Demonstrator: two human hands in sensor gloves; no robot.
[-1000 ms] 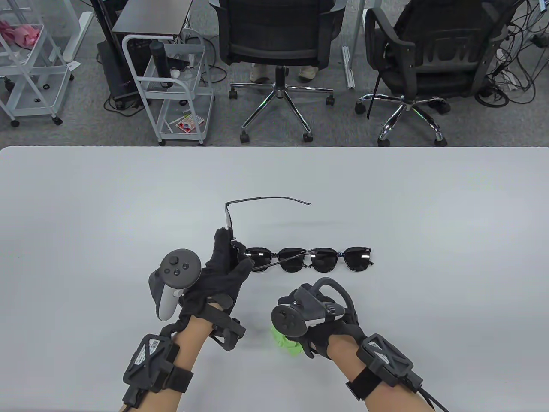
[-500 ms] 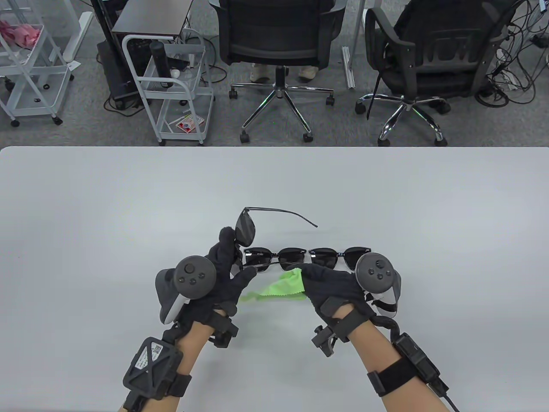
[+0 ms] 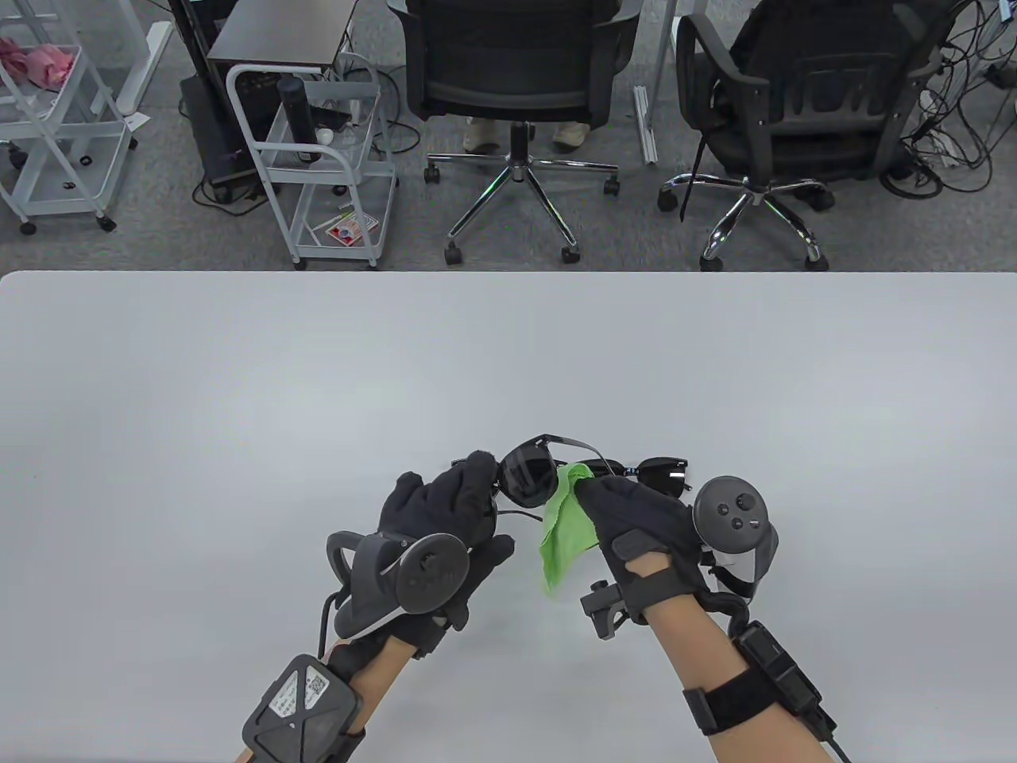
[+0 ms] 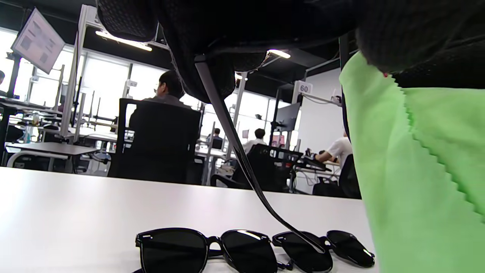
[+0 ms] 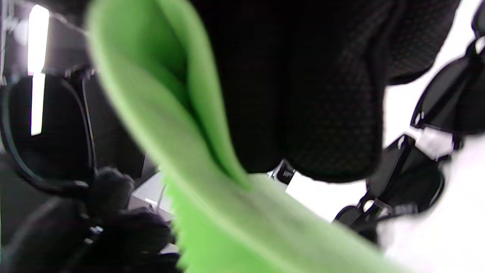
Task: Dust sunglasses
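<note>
Sunglasses [image 3: 528, 475], lifted at the table view's lower centre, are being gripped by the left hand [image 3: 445, 509] so a lens faces the right hand [image 3: 636, 517], which is pinching a green cloth [image 3: 566, 531] against it; two more pairs [image 4: 250, 250] are lying on the table [image 3: 238, 381] below.

Grey carpet floor [image 3: 119, 246], two black office chairs [image 3: 516, 71], white wire carts [image 3: 318, 167], tangled cables [image 3: 953, 151]

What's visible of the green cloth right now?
The green cloth is a small, thin, bright lime piece, like microfibre, with zigzag-cut edges clear in the left wrist view. The right hand pinches its top end against the lens of the sunglasses that the left hand holds up. The rest hangs loose and folded below the fingers, above the table.
</note>
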